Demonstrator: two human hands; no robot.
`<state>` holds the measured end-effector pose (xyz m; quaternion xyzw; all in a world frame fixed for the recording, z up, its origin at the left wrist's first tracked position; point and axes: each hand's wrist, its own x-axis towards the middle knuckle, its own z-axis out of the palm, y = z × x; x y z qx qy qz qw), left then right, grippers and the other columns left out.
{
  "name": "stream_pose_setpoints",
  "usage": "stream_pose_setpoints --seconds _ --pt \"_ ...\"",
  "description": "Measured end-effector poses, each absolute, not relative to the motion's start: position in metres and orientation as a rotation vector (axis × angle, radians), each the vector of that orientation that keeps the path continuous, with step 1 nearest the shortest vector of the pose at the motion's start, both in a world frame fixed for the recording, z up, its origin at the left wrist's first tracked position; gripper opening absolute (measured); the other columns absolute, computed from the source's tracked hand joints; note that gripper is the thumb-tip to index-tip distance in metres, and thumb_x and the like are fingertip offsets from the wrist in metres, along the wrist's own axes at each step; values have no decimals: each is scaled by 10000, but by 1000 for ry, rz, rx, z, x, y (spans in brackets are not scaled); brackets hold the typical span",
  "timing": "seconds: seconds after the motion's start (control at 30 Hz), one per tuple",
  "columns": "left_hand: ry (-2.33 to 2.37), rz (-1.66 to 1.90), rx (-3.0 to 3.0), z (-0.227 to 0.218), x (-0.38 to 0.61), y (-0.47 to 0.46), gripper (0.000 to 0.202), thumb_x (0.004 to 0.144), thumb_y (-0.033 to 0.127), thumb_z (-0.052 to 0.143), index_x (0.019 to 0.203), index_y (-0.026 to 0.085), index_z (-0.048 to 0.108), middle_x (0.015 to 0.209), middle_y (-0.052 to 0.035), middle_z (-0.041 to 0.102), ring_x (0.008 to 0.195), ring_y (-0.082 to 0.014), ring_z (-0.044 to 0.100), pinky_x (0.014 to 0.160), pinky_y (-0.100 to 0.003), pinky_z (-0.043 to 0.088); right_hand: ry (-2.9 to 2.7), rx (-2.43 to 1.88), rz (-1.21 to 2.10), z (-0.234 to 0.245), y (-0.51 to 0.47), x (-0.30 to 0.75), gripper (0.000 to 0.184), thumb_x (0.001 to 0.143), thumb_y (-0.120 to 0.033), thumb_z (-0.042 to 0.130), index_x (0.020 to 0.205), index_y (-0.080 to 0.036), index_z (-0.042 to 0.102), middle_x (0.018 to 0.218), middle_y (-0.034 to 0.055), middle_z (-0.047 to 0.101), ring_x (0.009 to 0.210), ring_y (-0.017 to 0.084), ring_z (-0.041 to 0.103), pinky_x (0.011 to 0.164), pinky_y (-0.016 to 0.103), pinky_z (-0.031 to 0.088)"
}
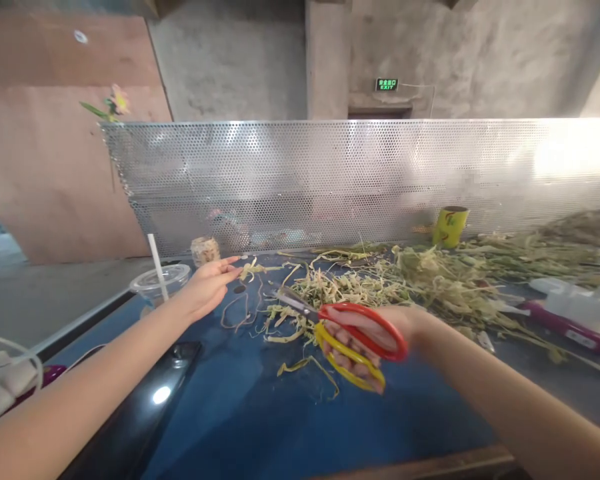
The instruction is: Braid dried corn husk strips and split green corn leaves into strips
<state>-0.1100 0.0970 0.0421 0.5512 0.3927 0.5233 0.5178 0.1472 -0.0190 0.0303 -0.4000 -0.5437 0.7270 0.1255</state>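
Fingers, right hand (364, 326): curled through red-and-yellow scissors (326, 312), lower centre. Left hand (209, 288): fingers extended, slightly parted, at pale stalk (253, 269), left of centre; hold cannot be told. Dried trimmings (347, 290): frame centre.

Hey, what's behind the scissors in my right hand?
Beyond the scissors, a loose heap of dry plant trimmings lies on the blue tabletop. Whatever sits directly behind the handles and your right hand is covered, so I can't see it.
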Motion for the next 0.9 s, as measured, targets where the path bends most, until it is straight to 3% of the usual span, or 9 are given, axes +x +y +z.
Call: stream_pose_setpoints --seconds 0.2,0.5,0.7,0.9 --pt "1000 1344 1128 35 -123 89 198 634 5 565 795 119 585 639 -13 589 615 -110 533 615 -232 364 -2003 -1373 2118 35 55 120 607 737 -661 334 700 -106 577 523 19 497 408 84 450 391 223 411" --pt "1013 1340 1060 33 -140 80 222 654 9 558 836 131 594 540 13 553 544 -105 506 505 -206 356 -2167 -1557 1998 34 76 110 637 724 -689 300 724 -128 604 582 51 539 553 157 556 460 281 464" --pt "1016 1320 1022 32 -135 77 266 639 19 591 892 101 602 584 -5 577 658 -128 550 578 -214 377 -2137 -1663 2009 35 83 99 682 714 -713 263 775 -123 601 632 69 574 608 177 581 503 302 486" --pt "1012 1307 1023 29 -136 74 261 650 42 598 904 102 612 580 -2 564 644 -126 543 559 -216 358 -2116 -1674 2003 35 91 97 694 704 -716 291 807 -93 578 683 74 583 619 164 581 542 305 500"
